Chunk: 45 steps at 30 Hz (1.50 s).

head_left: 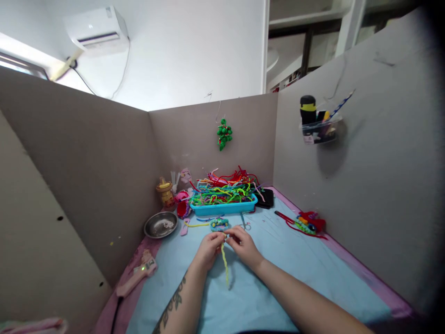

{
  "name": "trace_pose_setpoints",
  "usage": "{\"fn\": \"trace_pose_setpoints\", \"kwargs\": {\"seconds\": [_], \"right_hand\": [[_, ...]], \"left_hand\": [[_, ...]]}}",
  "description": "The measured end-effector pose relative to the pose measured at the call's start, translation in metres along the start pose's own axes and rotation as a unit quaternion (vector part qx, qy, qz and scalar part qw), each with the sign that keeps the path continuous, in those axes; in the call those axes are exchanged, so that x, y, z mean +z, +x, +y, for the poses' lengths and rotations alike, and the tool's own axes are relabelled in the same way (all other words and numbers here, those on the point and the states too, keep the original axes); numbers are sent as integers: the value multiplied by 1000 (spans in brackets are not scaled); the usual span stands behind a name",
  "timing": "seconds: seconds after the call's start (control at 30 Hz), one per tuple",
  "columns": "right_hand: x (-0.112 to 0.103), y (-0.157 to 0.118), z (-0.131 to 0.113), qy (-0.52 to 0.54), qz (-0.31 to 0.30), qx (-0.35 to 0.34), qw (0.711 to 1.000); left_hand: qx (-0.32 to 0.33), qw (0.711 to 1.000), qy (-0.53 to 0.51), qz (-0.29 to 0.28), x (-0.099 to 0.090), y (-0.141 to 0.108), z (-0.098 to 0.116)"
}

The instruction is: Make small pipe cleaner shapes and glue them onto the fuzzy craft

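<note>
A yellow fuzzy strip (225,265) hangs down between my two hands over the light blue cloth. My left hand (210,248) pinches its upper end. Close beside it on the right, my right hand (242,242) has its thumb and fingers pressed together at the same small yellow piece; the fingertips nearly touch. Just beyond my fingers lies a teal and green fuzzy piece (219,224) with yellow round spots. Another yellow strip (198,225) stretches to its left. Small scissors (245,222) rest to the right of it.
A blue tray (224,209) heaped with colourful fuzzy strips stands at the back. On the left are a metal bowl (161,225), a jar (165,194) and a pink glue gun (137,277). A red and green fuzzy piece (311,223) lies at the right. Grey panels enclose the table.
</note>
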State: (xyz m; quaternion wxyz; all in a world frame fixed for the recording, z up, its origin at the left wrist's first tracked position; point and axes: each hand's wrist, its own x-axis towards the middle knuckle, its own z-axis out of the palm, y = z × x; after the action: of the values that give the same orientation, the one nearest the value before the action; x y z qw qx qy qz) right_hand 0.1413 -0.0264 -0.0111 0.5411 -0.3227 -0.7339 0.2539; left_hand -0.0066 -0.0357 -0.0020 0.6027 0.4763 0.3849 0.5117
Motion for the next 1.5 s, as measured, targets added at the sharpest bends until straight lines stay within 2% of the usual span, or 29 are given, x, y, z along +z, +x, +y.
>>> {"fn": "trace_pose_setpoints", "kwargs": {"seconds": [0.37,0.73,0.9,1.2,1.37,1.5], "right_hand": [[0,1,-7,0,-17,8,1000],[-1,1,-8,15,-17,4,1000],[0,1,-5,18,-17,2,1000],[1,1,0,20,-7,-9,1000],[1,1,-2,24,-7,-14,1000],[1,1,-1,25,-6,-15,1000]], "left_hand": [[36,997,63,15,-1,3,-5],[42,994,99,2,-1,1,-5],[31,995,99,9,0,1,-5],[22,997,61,-30,-3,1,-8],[15,999,49,-15,-2,2,-9],[34,997,63,2,-2,3,-9]]}}
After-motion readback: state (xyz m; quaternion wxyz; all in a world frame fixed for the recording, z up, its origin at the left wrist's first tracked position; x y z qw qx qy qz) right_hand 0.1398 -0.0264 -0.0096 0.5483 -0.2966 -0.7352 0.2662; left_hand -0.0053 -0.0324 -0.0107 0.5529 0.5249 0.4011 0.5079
